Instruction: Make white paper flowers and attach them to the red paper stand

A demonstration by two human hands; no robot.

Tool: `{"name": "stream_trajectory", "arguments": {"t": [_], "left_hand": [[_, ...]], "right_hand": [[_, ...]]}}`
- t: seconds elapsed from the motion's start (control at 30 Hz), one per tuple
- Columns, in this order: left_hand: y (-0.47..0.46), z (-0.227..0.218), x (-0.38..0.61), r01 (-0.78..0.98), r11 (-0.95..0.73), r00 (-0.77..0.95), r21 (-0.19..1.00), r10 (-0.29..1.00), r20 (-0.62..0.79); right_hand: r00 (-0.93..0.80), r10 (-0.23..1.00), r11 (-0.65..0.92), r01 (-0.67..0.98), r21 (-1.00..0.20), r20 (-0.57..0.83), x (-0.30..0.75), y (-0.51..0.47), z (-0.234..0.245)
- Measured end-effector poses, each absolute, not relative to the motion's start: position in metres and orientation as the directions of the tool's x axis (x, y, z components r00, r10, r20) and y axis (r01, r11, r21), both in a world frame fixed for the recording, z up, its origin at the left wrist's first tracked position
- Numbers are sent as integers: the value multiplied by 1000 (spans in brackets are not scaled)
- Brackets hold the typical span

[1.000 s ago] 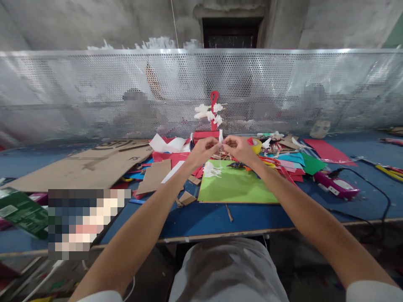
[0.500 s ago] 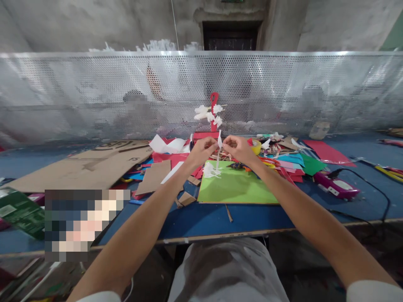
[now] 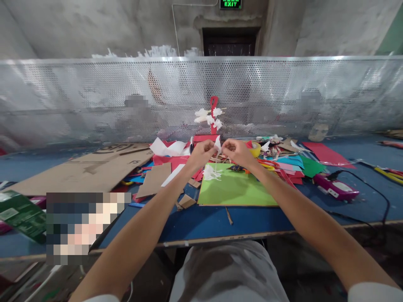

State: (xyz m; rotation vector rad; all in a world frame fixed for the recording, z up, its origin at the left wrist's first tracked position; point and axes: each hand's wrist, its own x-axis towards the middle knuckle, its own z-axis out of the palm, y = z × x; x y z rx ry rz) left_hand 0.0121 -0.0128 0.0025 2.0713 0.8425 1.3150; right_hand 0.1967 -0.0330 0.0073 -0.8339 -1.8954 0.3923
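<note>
Since the last frame, half a second back, our view tips up a touch and the white paper strip leans closer to our left hand. Looks like we're pinching it with the left fingertips; our right hand has its thumb and finger bunched just beside it, can't tell if they're touching. Probably held up so both can reach it, its thin tail hanging toward some white fringed paper on the lime-green sheet. Nearer us, that sheet is open, and mostly bare blue table runs to the front edge. Further out it's tighter: red stand behind, cardboard left, yellow tape right.
</note>
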Motion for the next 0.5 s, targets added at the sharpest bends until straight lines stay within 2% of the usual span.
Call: {"name": "stream_trajectory", "arguments": {"t": [0.13, 0.33, 0.5], "left_hand": [[-8, 0, 11, 270, -627, 255, 730, 778, 574], [-10, 3, 12, 215, -555, 275, 804, 824, 495], [-14, 7, 11, 314, -580, 231, 751, 814, 532]], "right_hand": [[-289, 691, 718, 377, -585, 663, 196, -33, 6], [-346, 699, 713, 400, -576, 626, 194, -36, 3], [-362, 676, 734, 411, -541, 642, 192, -37, 1]]}}
